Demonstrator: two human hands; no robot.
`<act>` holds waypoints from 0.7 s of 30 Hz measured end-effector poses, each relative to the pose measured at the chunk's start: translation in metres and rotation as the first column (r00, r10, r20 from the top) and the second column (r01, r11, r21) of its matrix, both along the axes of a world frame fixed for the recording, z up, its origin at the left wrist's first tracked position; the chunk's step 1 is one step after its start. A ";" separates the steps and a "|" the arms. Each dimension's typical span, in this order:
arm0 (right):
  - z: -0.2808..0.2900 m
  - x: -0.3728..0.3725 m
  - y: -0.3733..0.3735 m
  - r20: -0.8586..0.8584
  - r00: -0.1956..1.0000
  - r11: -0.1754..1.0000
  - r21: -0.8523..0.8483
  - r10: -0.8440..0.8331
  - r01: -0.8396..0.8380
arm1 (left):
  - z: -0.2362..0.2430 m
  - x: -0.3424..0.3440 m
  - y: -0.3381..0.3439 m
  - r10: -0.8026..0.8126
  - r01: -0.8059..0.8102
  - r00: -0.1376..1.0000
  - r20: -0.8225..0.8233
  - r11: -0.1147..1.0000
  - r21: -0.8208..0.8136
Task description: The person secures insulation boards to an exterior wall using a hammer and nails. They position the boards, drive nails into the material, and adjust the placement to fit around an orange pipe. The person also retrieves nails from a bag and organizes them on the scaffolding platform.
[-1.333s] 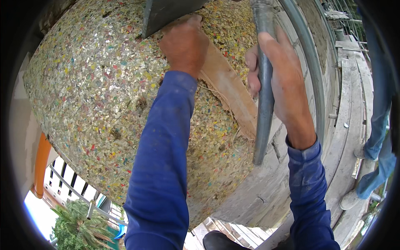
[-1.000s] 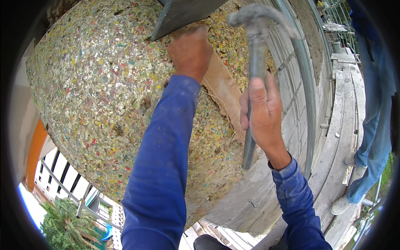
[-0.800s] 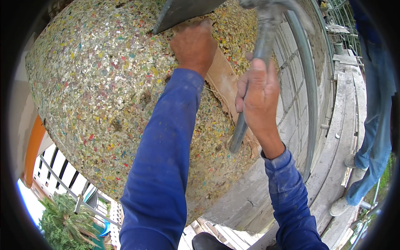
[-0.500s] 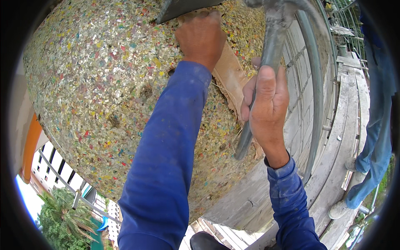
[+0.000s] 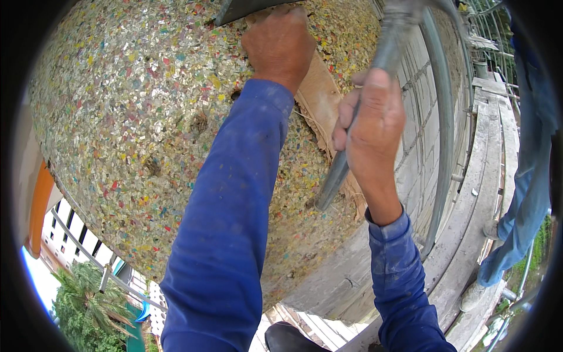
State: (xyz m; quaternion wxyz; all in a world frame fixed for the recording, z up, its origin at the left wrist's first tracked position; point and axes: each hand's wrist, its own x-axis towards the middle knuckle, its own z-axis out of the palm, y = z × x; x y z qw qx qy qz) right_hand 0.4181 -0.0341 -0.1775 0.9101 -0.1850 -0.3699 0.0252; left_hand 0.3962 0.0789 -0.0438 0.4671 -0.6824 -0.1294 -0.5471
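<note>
Hammer (image 5: pixel 391 50) at one o'clock, clasped by my right grip (image 5: pixel 375 129), could, if misaimed, glance onto my left grip (image 5: pixel 278 46), fist-curled at twelve, contents hidden.

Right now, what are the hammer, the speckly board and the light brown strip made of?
Hammer: probably metal, since it's grey with a dull shine, though blur leaves the finish unsure.
Speckly board: looks like pressed plastic or foil flakes, because shiny, colourful bits cover it.
Light brown strip: likely bare wood, maybe plywood, because its edge is ragged and splintery.
</note>
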 end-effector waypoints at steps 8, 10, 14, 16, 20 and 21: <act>0.002 0.004 -0.029 -0.037 0.999 0.993 0.112 -0.032 0.036 | 0.000 -0.004 0.005 -0.086 0.085 0.996 0.010 0.995 0.043; -0.005 0.019 0.008 0.101 0.990 0.992 -0.065 -0.101 0.108 | 0.002 0.003 0.001 -0.069 0.068 0.998 0.007 0.997 0.043; 0.003 0.030 -0.005 0.131 0.986 0.972 -0.224 0.103 -0.072 | 0.000 -0.001 0.006 -0.014 0.013 1.000 0.028 0.999 0.036; 0.003 0.017 -0.024 0.059 0.998 0.997 -0.080 0.023 -0.018 | -0.002 -0.003 0.006 -0.018 0.017 1.000 0.019 0.999 0.035; 0.000 0.018 -0.014 0.091 0.995 0.999 0.023 -0.033 0.031 | 0.006 0.000 -0.001 0.009 -0.009 1.000 0.017 1.000 0.001; -0.003 0.032 0.006 0.178 0.984 0.988 -0.154 0.034 -0.006 | 0.002 0.004 -0.001 0.045 -0.044 0.999 0.017 0.998 -0.039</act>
